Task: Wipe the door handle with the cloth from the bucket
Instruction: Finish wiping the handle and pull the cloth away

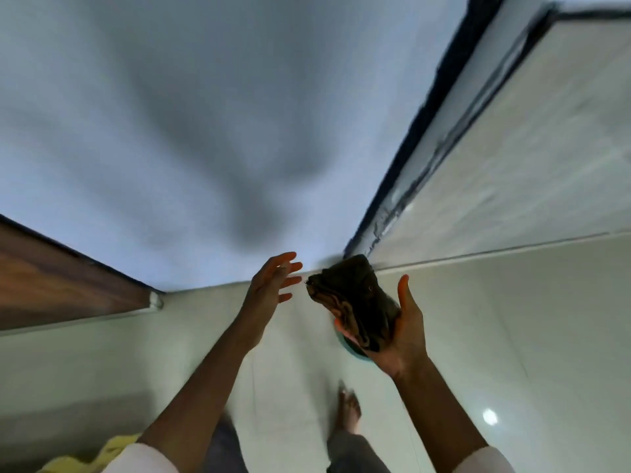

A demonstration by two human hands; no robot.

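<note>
A dark brown folded cloth (351, 298) lies in my right hand (403, 332), which is palm-up and curled around its lower end. My left hand (273, 281) is raised just left of the cloth with its fingers spread, a small gap away and holding nothing. A sliver of a teal rim, perhaps the bucket (351, 351), peeks out beneath my right hand. No door handle shows in this blurred view.
A white wall (205, 114) fills the upper view with a dark shadow on it. A brown wooden door or panel (51, 285) stands at the left. A dark frame edge (430, 131) runs up the right. Pale floor tiles (512, 336) and my bare foot (348, 411) lie below.
</note>
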